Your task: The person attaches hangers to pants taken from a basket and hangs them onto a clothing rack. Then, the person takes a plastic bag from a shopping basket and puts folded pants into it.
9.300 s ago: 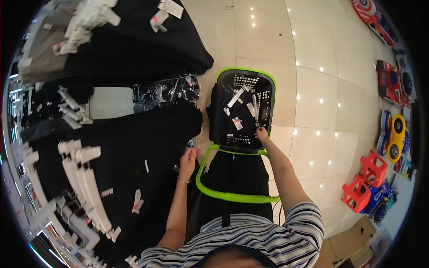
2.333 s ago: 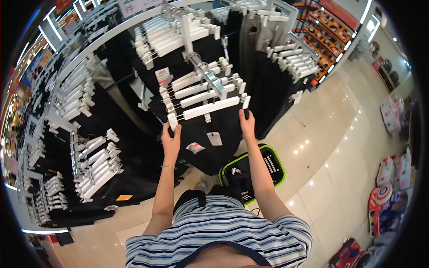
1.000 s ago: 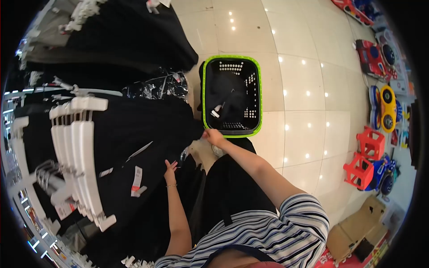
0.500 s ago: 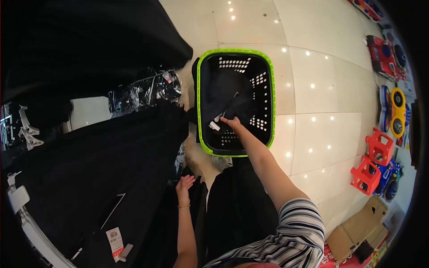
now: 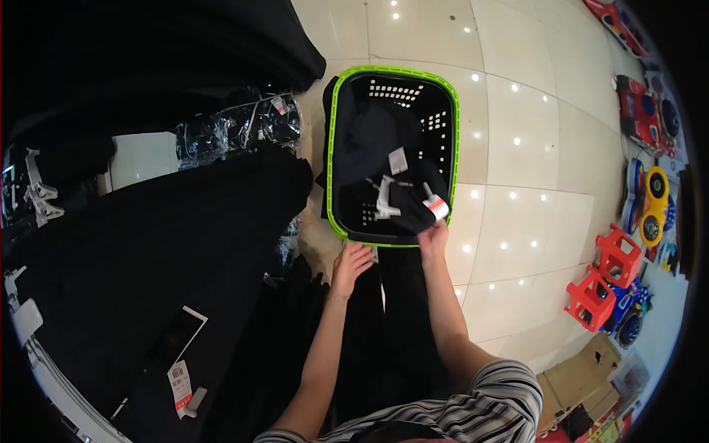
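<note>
A black basket with a bright green rim [image 5: 457, 148] stands on the floor before me. Dark clothing [image 5: 369, 136] lies inside it. At the near right corner, my right hand [image 5: 434, 238] is closed on the edge of a black garment [image 5: 412, 214] in the basket. This garment carries a red-and-white price tag [image 5: 437, 207] and lies by a white hanger clip [image 5: 385, 199]. Another white tag [image 5: 398, 160] shows farther in. My left hand [image 5: 353, 267] is open by the basket's near rim, fingers loosely extended; whether they touch the rim I cannot tell.
Black clothes [image 5: 148, 236] are heaped on the left, with plastic-wrapped garments [image 5: 236, 129] behind. A dark white-edged object [image 5: 179, 336] lies near a price tag [image 5: 179, 387]. Red stools [image 5: 619, 256], toys [image 5: 654, 207] and a cardboard box [image 5: 583, 376] line the right side.
My right hand has drawn back to the near right corner, bringing the tagged garment and hanger clip nearer. My left hand has moved right and forward to the basket's near rim.
</note>
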Motion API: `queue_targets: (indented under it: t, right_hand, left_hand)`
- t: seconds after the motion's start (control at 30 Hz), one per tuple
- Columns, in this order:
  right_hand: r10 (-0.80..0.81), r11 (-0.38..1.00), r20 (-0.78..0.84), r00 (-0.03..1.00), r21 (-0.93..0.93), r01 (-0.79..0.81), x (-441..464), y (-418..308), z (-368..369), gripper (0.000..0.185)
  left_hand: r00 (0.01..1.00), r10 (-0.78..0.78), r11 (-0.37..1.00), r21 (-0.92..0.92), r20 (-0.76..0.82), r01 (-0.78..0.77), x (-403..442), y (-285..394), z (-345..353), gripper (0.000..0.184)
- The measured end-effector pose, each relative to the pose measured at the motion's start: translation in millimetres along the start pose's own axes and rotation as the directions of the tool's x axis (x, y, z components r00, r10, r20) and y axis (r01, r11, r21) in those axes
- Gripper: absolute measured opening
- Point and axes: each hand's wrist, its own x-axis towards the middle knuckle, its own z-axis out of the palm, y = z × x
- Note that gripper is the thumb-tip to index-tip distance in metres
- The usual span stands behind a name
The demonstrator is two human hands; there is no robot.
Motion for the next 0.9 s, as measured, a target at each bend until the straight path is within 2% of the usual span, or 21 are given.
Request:
queue_targets:
  t: [0.07,0.13,0.17,0.2,0.27,0.33,0.4,0.43,0.47,0.5,0.53,0.57,0.6,0.67,0.73,0.77,0.8,0.87,0.9]
  right_hand:
    - [-0.023,1.000,0.090,0.996,0.009,0.022,-59.7,-26.8,22.4,0.038]
    - [0.027,0.999,0.039,0.999,-0.028,-0.025,-107.0,-39.6,34.9,0.039]
    - [0.038,0.993,-0.015,0.999,-0.113,-0.039,-128.1,-40.8,41.2,0.039]
    - [0.045,0.979,-0.070,0.997,-0.196,-0.058,-145.7,-41.0,40.6,0.040]
    - [0.124,0.952,0.058,0.991,-0.289,-0.103,-172.7,-49.8,7.2,0.038]
    - [0.255,0.957,0.259,0.932,-0.205,-0.205,-187.0,-73.3,-13.8,0.036]
    - [0.205,0.910,-0.049,0.977,-0.358,-0.209,-209.1,-96.8,4.3,0.025]
    - [0.296,0.735,-0.046,0.954,-0.627,-0.258,-203.6,-106.8,-1.0,0.023]
    - [0.376,0.486,-0.070,0.924,-0.834,-0.261,-198.6,-120.9,-10.4,0.021]
    - [0.353,0.256,-0.114,0.929,-0.943,-0.213,-198.6,-130.9,-14.4,0.021]
    - [0.222,0.158,-0.098,0.970,-0.978,-0.134,-198.5,-131.9,-9.6,0.023]
    - [0.115,0.220,0.143,0.983,-0.969,0.115,-196.9,-132.3,1.7,0.023]
    - [0.000,0.255,0.382,0.924,-0.894,0.369,-188.7,-135.1,17.3,0.027]
    - [-0.038,0.269,0.563,0.826,-0.790,0.551,-208.2,-139.7,91.2,0.038]
    - [-0.063,0.155,0.834,0.548,-0.534,0.831,-244.6,-137.1,162.5,0.051]
    - [-0.016,0.156,0.895,0.446,-0.439,0.885,-253.4,-132.1,199.7,0.054]
    - [0.011,0.152,0.932,0.363,-0.361,0.920,-257.2,-128.4,226.6,0.057]
    - [0.312,0.186,0.945,0.102,-0.166,0.968,-299.1,-122.8,272.5,0.059]
    - [0.512,0.394,0.847,0.141,-0.377,0.838,-311.1,-119.0,276.1,0.048]
  left_hand:
    - [0.997,-0.073,0.997,-0.011,-0.038,0.072,11.7,2.7,33.7,0.074]
    - [0.973,-0.227,0.964,-0.132,0.032,0.229,34.1,3.2,57.8,0.075]
    - [0.960,-0.177,0.950,-0.218,0.219,0.225,42.1,9.6,74.9,0.064]
    - [0.936,-0.296,0.939,-0.119,0.191,0.322,55.8,7.1,64.0,0.045]
    - [0.986,0.047,0.997,-0.066,0.159,-0.037,56.5,-8.3,79.4,0.038]
    - [0.961,0.193,0.981,-0.033,0.196,-0.190,26.9,0.6,94.0,0.046]
    - [0.937,0.296,0.949,-0.168,0.185,-0.267,-19.7,14.4,107.3,0.049]
    - [0.933,0.331,0.938,-0.160,0.145,-0.308,-39.2,25.9,107.4,0.051]
    - [0.897,0.420,0.905,-0.138,0.141,-0.402,-61.9,38.9,108.9,0.051]
    - [0.872,0.471,0.882,-0.109,0.136,-0.459,-86.2,53.0,109.9,0.051]
    - [0.843,0.521,0.854,-0.080,0.133,-0.514,-109.1,66.2,109.2,0.051]
    - [0.821,0.533,0.828,0.073,0.204,-0.555,-130.1,79.1,105.8,0.052]
    - [0.795,0.542,0.771,0.215,0.273,-0.599,-147.0,89.4,102.1,0.052]
    - [0.750,0.528,0.658,0.367,0.399,-0.658,-191.4,105.7,102.9,0.045]
    - [0.736,0.469,0.593,0.444,0.489,-0.672,-251.7,116.2,108.4,0.042]
    - [0.716,0.460,0.561,0.454,0.525,-0.693,-267.9,123.9,116.3,0.041]
    - [0.762,0.343,0.561,0.530,0.550,-0.636,-277.2,137.5,124.0,0.041]
    - [0.825,0.214,0.527,0.649,0.523,-0.549,-352.8,146.2,128.4,0.040]
    - [0.783,0.303,0.506,0.605,0.543,-0.615,-383.6,140.9,127.3,0.046]
